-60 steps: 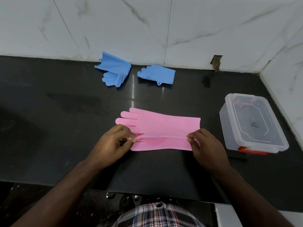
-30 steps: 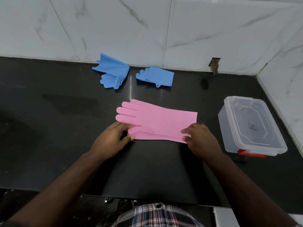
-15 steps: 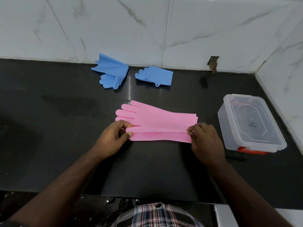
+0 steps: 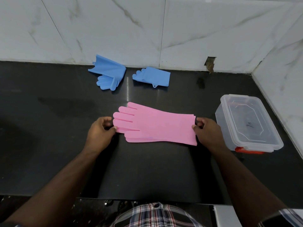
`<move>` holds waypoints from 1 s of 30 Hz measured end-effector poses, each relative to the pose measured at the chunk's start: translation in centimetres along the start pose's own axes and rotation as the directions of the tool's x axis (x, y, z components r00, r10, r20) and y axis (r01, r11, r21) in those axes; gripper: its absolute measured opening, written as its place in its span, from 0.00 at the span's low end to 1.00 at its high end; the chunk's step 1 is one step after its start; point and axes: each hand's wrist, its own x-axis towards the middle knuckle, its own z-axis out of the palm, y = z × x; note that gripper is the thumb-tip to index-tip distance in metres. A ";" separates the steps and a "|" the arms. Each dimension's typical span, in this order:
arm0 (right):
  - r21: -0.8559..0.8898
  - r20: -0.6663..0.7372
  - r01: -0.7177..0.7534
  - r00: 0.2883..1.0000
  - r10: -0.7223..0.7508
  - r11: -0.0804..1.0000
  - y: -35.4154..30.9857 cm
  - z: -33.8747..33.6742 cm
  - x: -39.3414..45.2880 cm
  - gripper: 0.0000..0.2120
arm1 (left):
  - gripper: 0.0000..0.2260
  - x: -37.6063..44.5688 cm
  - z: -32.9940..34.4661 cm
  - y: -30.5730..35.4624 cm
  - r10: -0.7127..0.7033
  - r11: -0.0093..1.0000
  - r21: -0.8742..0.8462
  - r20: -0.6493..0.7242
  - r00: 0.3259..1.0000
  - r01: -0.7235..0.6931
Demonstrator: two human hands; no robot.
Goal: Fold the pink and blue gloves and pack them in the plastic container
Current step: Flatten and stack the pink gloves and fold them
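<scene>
Hands are extended forward over the black countertop (image 4: 49, 145), forearms converging on the pink gloves (image 4: 157, 126), which are laid flat, stacked, fingers pointing left. The left hand (image 4: 100, 134) is curled, thumb and forefinger pinched on the fingertip end. The right hand (image 4: 207, 134) is pinched likewise on the cuff edge. Two blue gloves, one (image 4: 109, 73) left and one (image 4: 152, 77) right, are seen folded at the far side near the marble wall (image 4: 114, 30). The plastic container (image 4: 246, 123), lidded with a red clip, is placed right of the pink gloves.
</scene>
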 end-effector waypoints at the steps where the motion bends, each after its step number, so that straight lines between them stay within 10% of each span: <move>1: 0.011 -0.003 -0.002 1.000 0.002 1.000 -0.2 0.1 0.6 0.17 | 0.13 0.3 0.0 0.0 -0.037 0.999 -0.018 0.034 0.999 0.038; 10: 0.192 -0.072 -0.052 0.995 0.067 0.980 -0.4 0.5 3.1 0.03 | 0.05 0.7 -0.4 0.6 -0.136 0.969 -0.194 0.100 0.986 0.154; 30: 0.235 -0.078 -0.029 0.996 0.048 0.972 -0.6 0.4 3.6 0.11 | 0.04 0.8 -0.2 1.5 -0.160 0.983 -0.075 0.098 0.982 0.167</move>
